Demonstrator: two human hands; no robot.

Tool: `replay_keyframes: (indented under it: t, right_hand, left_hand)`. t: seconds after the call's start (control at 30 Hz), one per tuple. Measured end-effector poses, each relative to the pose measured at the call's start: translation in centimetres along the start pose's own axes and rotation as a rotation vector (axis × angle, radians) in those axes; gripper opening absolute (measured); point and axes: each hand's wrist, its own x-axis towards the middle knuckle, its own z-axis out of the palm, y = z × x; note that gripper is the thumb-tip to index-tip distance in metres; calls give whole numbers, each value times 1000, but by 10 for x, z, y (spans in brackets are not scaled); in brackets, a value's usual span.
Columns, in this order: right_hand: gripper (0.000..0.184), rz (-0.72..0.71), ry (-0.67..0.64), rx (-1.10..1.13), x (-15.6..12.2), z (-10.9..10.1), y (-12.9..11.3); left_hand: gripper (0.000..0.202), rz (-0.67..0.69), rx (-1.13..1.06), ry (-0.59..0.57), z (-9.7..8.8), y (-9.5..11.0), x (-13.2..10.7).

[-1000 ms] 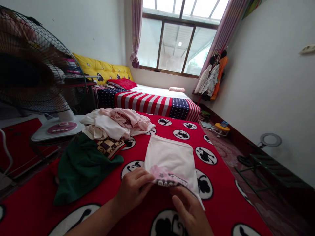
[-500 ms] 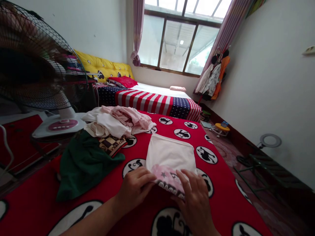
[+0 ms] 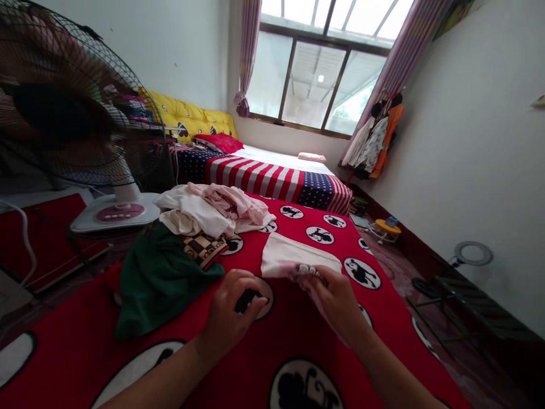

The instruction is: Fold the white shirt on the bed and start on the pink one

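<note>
Pale cloth (image 3: pixel 293 258) held up off the red blanket (image 3: pixel 63 346), pinched in the right grip (image 3: pixel 330 301); left grip (image 3: pixel 234 309) curled shut beside it, empty.

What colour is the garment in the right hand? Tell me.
The off-white garment turns pinker near the right hand; head view.

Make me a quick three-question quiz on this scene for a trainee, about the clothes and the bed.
1. Which hand grips the white garment?
2. True or false: the pile of pale clothes lies on the floor.
3. What pattern is on the bedspread beyond the red printed bedcover?

Key:
1. The right hand.
2. False: the pile lies on the red printed bedcover.
3. The American flag, with stars and stripes.
</note>
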Motion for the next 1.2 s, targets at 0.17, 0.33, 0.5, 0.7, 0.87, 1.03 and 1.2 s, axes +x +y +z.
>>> replay_keyframes:
  t: [0.17, 0.33, 0.5, 0.7, 0.87, 1.03, 1.2]
  right_hand:
    - [30, 79, 37, 201, 13, 0, -51]
    - [44, 86, -253, 556, 12, 36, -46]
    - [57, 222, -17, -195, 36, 40, 34]
    - [68, 431, -264, -557, 44, 33, 68]
    - [33, 413, -329, -482, 42, 36, 60]
    - [18, 349, -205, -131, 26, 31, 48]
    - [41, 466, -148, 439, -7, -4, 35]
  left_hand:
    - [40, -349, -433, -58, -5, 1, 1]
    - [63, -876, -887, 164, 3, -4, 5]
    - [56, -986, -605, 87, 1, -20, 10]
    - [42, -769, -196, -200, -8, -39, 8]
    - [43, -697, -140, -246, -12, -39, 11]
    - [52, -842, -421, -158, -22, -32, 23]
    - [54, -1143, -737, -228, -33, -5, 37]
